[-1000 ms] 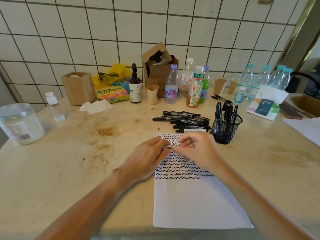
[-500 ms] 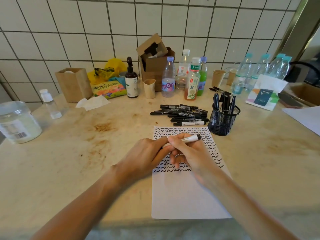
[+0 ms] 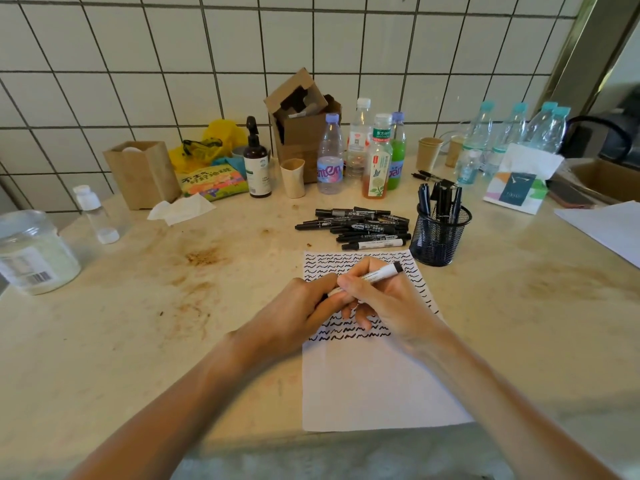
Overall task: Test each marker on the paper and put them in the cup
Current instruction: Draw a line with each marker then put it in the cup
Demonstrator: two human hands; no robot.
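Note:
A white sheet of paper (image 3: pixel 374 386) lies in front of me, its upper half filled with rows of black squiggles. Over those rows my right hand (image 3: pixel 384 299) grips a white-barrelled marker (image 3: pixel 382 273), whose black end points up and to the right. My left hand (image 3: pixel 298 310) is curled against the marker's near end; what its fingers hold there is hidden. Behind the paper lies a pile of several black markers (image 3: pixel 360 228). To its right stands a black mesh cup (image 3: pixel 440 237) with several markers upright in it.
Bottles (image 3: pixel 377 157), a brown pump bottle (image 3: pixel 256 168), paper cups (image 3: pixel 293 178), cardboard boxes (image 3: pixel 301 123) and a snack bag line the tiled wall. A clear plastic jar (image 3: pixel 33 252) stands far left. More paper (image 3: pixel 606 226) lies at the right edge.
Both hands have moved nearer to me over the paper. The marker, level between the hands before, now slants in my right hand with its black end raised.

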